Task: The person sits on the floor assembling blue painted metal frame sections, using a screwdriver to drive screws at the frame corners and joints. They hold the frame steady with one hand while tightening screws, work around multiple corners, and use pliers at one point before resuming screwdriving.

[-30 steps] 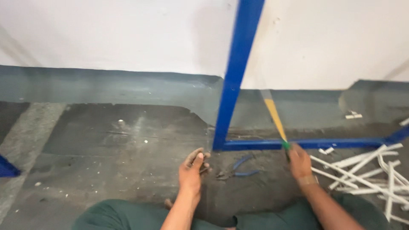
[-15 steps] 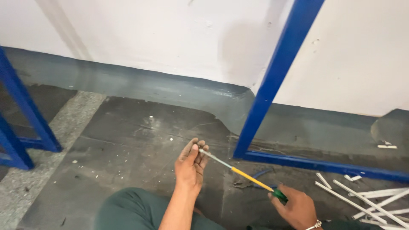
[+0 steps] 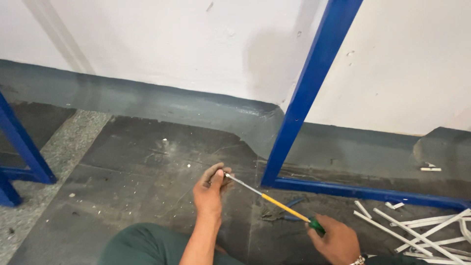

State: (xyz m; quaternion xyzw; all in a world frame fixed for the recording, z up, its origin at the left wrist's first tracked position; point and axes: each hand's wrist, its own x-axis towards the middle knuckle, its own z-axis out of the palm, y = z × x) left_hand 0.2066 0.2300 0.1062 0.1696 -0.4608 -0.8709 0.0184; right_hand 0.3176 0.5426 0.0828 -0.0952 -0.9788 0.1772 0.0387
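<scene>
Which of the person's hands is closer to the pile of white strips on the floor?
Right. The right hand, gripping the screwdriver by its handle, sits just left of the white strips; the left hand is farther left, at the screwdriver's tip.

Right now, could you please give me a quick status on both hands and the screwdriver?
Right hand shut on screwdriver handle. Left hand pinching its metal tip. Pliers on floor beneath shaft; white strips piled right of the hand.

Screwdriver (image 3: 274, 199) between left hand (image 3: 210, 191) and right hand (image 3: 336, 240); pliers (image 3: 280, 211) beneath; strips (image 3: 422, 230) right.
</scene>
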